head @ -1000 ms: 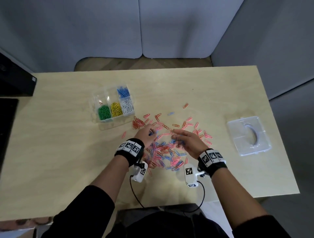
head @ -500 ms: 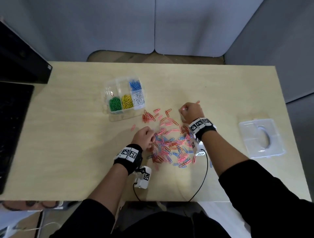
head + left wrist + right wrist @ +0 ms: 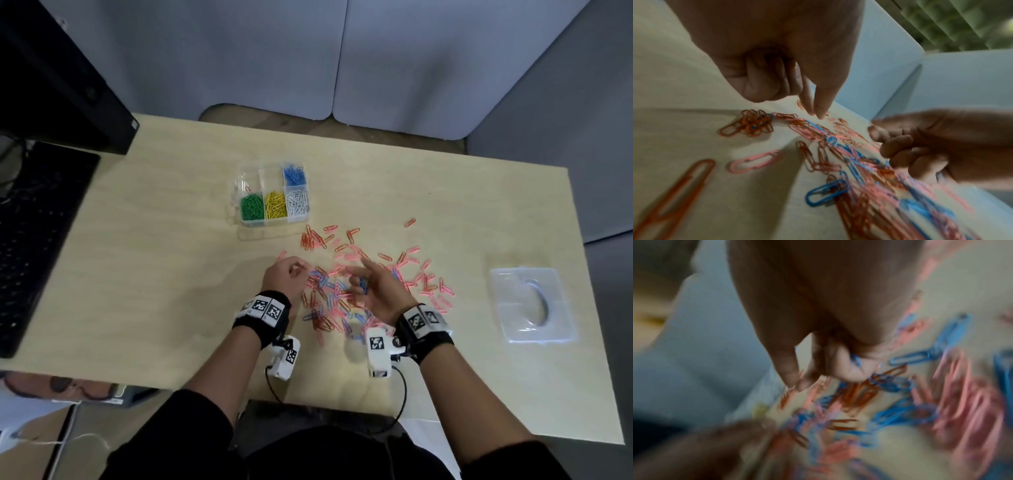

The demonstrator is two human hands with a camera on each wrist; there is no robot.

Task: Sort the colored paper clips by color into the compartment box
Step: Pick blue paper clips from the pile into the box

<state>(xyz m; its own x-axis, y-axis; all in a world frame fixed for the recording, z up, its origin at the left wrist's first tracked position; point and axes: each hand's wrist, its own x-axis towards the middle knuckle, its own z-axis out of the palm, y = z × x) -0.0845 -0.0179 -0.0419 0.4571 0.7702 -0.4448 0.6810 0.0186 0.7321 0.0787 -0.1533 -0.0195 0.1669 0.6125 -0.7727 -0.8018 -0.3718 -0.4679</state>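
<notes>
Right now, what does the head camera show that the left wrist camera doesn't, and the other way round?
Only the head view shows the compartment box with green, yellow, white and blue clips sorted, the clear lid on the table's right side, and a keyboard.

Only the left wrist view shows single clips up close, such as a blue clip and a pink clip, and the left hand's curled fingers from below.

Both show the right hand and the mixed clip pile on the table.

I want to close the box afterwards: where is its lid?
In the head view the clear lid lies flat near the table's right edge, right of the loose clips, away from the box.
</notes>
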